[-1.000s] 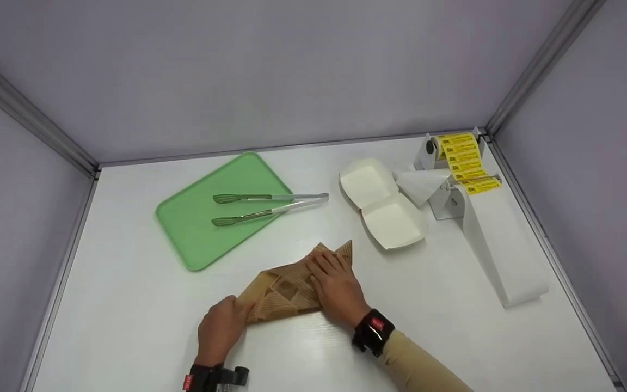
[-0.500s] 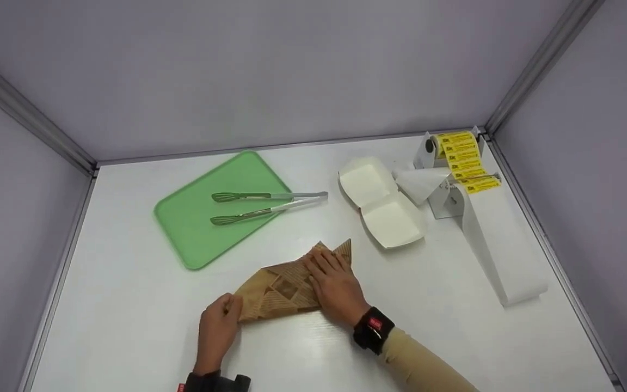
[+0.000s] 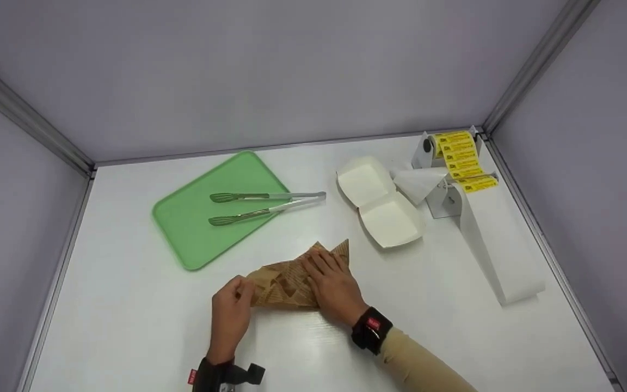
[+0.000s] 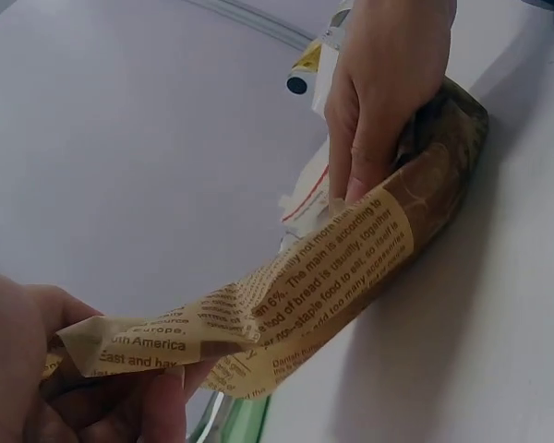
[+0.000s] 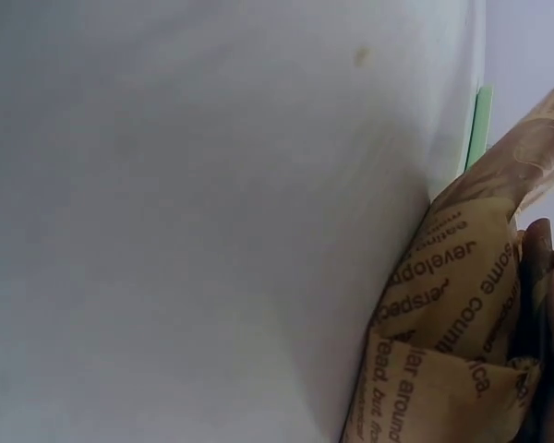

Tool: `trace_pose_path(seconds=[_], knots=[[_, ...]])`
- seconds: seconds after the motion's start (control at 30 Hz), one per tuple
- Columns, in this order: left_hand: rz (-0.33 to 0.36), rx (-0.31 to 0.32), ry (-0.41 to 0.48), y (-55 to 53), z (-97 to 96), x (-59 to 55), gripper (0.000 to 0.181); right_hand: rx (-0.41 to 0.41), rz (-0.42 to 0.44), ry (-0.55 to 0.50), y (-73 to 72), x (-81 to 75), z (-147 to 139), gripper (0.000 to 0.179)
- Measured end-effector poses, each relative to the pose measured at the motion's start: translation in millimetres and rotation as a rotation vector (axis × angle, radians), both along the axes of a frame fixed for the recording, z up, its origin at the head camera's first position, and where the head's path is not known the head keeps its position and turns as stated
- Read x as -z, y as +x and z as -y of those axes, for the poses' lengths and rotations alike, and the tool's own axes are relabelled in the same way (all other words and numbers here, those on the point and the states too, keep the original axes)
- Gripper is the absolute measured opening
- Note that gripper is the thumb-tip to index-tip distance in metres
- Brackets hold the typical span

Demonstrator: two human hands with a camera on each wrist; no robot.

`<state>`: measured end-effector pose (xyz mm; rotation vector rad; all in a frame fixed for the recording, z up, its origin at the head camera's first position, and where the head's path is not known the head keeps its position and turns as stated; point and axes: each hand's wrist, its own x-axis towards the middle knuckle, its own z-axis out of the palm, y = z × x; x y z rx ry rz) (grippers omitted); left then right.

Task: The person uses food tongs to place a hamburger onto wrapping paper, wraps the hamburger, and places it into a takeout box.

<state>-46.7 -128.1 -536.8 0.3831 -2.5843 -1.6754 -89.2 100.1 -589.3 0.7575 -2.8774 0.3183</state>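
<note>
Brown newsprint-patterned wrapping paper (image 3: 278,288) lies folded near the front middle of the table; what is inside it is hidden. At its left end my left hand (image 3: 231,313) pinches the paper, seen close up in the left wrist view, where that end of the paper (image 4: 337,272) is lifted off the tabletop. My right hand (image 3: 338,288) presses on the right part of the bundle with fairly straight fingers. In the right wrist view, printed folds of the paper (image 5: 443,295) show beside the right hand's fingers.
Metal tongs (image 3: 297,204) lie across the green tray (image 3: 194,239) at the left back. An open white clamshell box (image 3: 392,218) stands right of centre. Farther right, a label dispenser (image 3: 444,201) carries a yellow label roll (image 3: 458,155) with a long backing strip (image 3: 501,250).
My left hand has moved up and to the right, lifting and folding the paper's left end inward. The right hand has stayed in place on the bundle.
</note>
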Motion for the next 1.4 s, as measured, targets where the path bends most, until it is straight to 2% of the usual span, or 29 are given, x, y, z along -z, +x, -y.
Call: trace_pose_path(seconds=[0.27, 0.53, 0.7, 0.83, 0.9, 1.07, 1.23, 1.4], knots=[[-0.082, 0.043, 0.018, -13.3, -23.5, -15.7, 0.041, -0.009, -0.008, -0.003, 0.3, 3.2, 2.1, 0.043], [-0.138, 0.112, -0.016, -25.5, -51.0, -23.8, 0.04, -0.007, 0.017, -0.003, 2.8, 3.9, 4.3, 0.046], [-0.143, 0.155, -0.017, -30.5, -69.9, -23.3, 0.035, -0.016, -0.042, -0.002, 2.4, 7.4, 3.9, 0.048], [-0.143, 0.187, -0.011, -33.6, -83.5, -17.3, 0.033, -0.049, -0.056, -0.065, 0.8, 9.3, 2.4, 0.053], [-0.146, 0.198, 0.003, -35.4, -88.3, -13.3, 0.034, -0.073, -0.003, -0.139, -0.4, 8.9, 0.9, 0.057], [-0.142, 0.209, 0.132, -40.7, -93.5, 0.7, 0.038, -0.094, 0.229, -0.391, -3.8, 8.0, -2.5, 0.066], [-0.087, 0.17, 0.316, -45.3, -96.3, 15.4, 0.037, -0.035, 0.424, -0.651, -8.9, 11.9, -0.2, 0.065], [-0.049, 0.115, 0.39, -47.0, -99.0, 25.9, 0.042, -0.004, 0.617, -0.88, -6.9, 13.4, 1.4, 0.061]])
